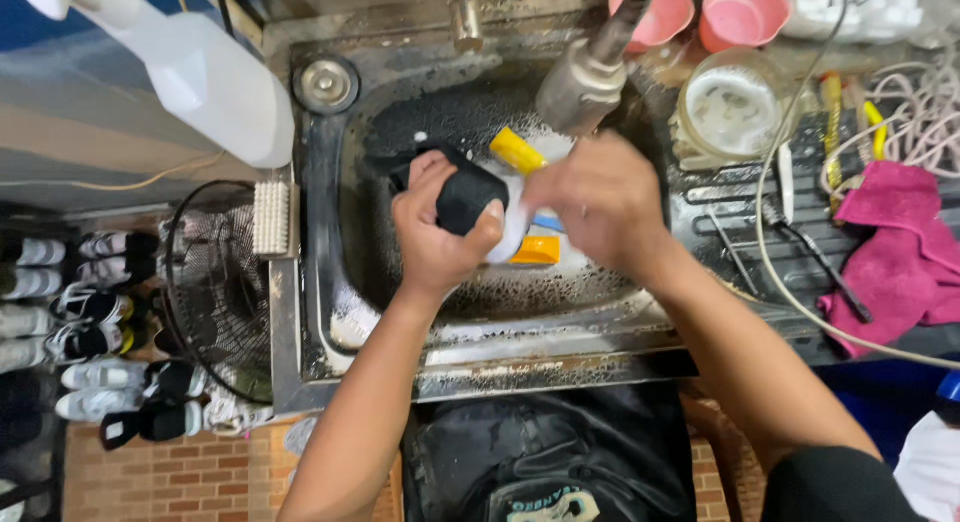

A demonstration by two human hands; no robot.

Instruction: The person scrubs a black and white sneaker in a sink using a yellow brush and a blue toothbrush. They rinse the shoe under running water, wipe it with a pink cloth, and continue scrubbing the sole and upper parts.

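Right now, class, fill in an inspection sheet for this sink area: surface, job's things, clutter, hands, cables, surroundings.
Surface: metal sink, grimy, foam on the basin floor.
Job's things: black item with white and yellow-orange parts, held over the basin; its exact kind cannot be told.
Clutter: scrubbing brush on the left rim; glass jar, pink cups and pink cloth on the right drainer.
Hands: left hand grips the black item; right hand is on its white part, blurred.
Cables: white cable looping across the drainer.
Surroundings: white bottle, fan grille, rows of shoes, brick floor.
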